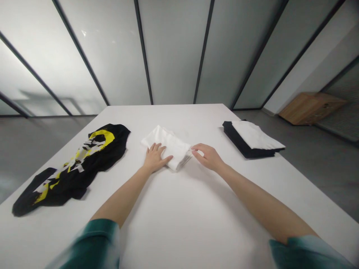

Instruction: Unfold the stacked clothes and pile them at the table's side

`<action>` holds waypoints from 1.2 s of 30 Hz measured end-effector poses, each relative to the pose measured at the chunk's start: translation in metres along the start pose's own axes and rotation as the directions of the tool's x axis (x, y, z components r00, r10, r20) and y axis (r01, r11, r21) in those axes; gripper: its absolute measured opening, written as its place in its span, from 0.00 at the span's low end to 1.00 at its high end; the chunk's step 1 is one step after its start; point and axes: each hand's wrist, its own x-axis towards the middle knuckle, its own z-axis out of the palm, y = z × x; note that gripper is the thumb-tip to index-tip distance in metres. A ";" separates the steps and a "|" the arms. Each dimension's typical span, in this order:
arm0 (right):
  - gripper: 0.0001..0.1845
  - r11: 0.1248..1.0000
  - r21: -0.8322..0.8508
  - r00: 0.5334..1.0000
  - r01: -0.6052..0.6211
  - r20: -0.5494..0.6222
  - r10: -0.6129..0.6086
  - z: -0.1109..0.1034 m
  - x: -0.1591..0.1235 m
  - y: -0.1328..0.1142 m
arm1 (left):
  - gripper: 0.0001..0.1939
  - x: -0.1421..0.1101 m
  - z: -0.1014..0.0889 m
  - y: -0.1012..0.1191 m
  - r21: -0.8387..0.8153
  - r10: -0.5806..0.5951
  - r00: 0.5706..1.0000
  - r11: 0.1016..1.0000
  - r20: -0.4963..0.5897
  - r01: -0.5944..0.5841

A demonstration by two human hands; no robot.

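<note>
Folded white cloth on the white table, middle of the top, between two other lots of fabric. Lies at a slant; layered edges show at its near right corner.

Left hand: palm down on the cloth's near left part, fingers spread and nearly straight, thumb out towards the layered corner. Pressed flat, nothing gripped.

Right hand: at the cloth's right corner, fingers curled, thumb and forefinger brought close together by the edge. Cannot tell whether the fabric is pinched between them or only touched.

To the left, well apart: black garment with yellow and white print, loosely crumpled, running from the near left towards the far side. To the right: folded black cloth near the table's right edge, a white folded piece lying on top.

Teal sleeves on both arms. Beyond the table, frosted panels with dark frames; wooden box-like piece on the grey floor, far right
</note>
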 end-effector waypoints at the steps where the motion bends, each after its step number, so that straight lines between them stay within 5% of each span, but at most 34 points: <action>1: 0.16 0.999 0.010 0.999 -0.033 -0.016 0.033 0.006 -0.001 0.010 | 0.34 0.000 -0.002 0.002 0.026 -0.021 0.999 0.999 0.028 0.020; 7: 0.16 0.921 0.188 0.926 -0.342 -0.100 0.364 0.028 -0.009 0.064 | 0.29 0.008 -0.006 -0.007 0.008 0.022 0.992 1.000 0.126 -0.023; 10: 0.17 0.899 0.219 0.906 -0.380 -0.107 0.409 0.031 -0.012 0.072 | 0.27 0.012 -0.005 -0.015 -0.072 0.079 0.984 0.995 0.161 -0.068; 15: 0.21 0.992 0.017 0.991 -0.122 0.065 0.121 0.034 -0.015 0.058 | 0.22 0.011 -0.003 -0.004 -0.108 0.043 0.999 0.993 0.025 -0.040; 18: 0.19 0.993 -0.112 0.978 0.043 0.208 -0.018 0.035 -0.018 0.037 | 0.20 0.003 -0.003 0.012 -0.088 0.073 0.997 0.993 -0.015 -0.074; 22: 0.15 0.979 -0.084 0.943 0.185 0.297 -0.153 0.031 -0.019 0.010 | 0.41 -0.008 0.000 0.027 0.023 0.137 0.990 0.990 0.011 -0.137; 27: 0.16 0.965 0.018 0.919 0.262 0.301 -0.255 0.026 -0.017 -0.003 | 0.25 -0.008 -0.001 0.026 0.052 0.159 0.981 0.985 0.108 -0.165; 32: 0.13 0.954 0.082 0.920 0.290 0.252 -0.301 0.031 -0.018 -0.002 | 0.20 0.002 -0.010 0.009 -0.181 0.260 0.943 0.958 0.209 -0.224; 36: 0.12 0.962 0.084 0.955 0.259 0.130 -0.268 0.033 -0.017 0.004 | 0.18 0.005 -0.007 0.000 -0.583 0.171 0.974 0.811 0.149 -0.053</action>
